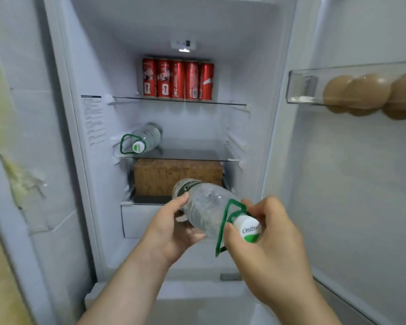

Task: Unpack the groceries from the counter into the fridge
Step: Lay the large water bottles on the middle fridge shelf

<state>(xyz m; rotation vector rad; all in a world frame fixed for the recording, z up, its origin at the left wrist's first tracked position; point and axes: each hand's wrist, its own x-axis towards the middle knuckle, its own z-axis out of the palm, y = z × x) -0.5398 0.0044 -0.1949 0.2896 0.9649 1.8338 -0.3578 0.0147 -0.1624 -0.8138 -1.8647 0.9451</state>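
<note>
Hands: left hand (171, 228) grips the body of one bottle (206, 212); right hand (265, 242) holds its cap end.
Bottles: two. The held one is in the air, before the open fridge (256, 66); second bottle (147, 138) lies at middle shelf (197, 154) left edge.
Cans (177, 79): five, upright, top shelf (220, 103) back edge.
Eggs (366, 95): three, door tray (300, 90).
Box (174, 177): one, under middle shelf.

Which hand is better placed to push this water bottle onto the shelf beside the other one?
Right, probably: the right hand grips the held bottle at its cap end, with the base pointing into the fridge, so it can push. The left hand cradles the body from underneath.
</note>
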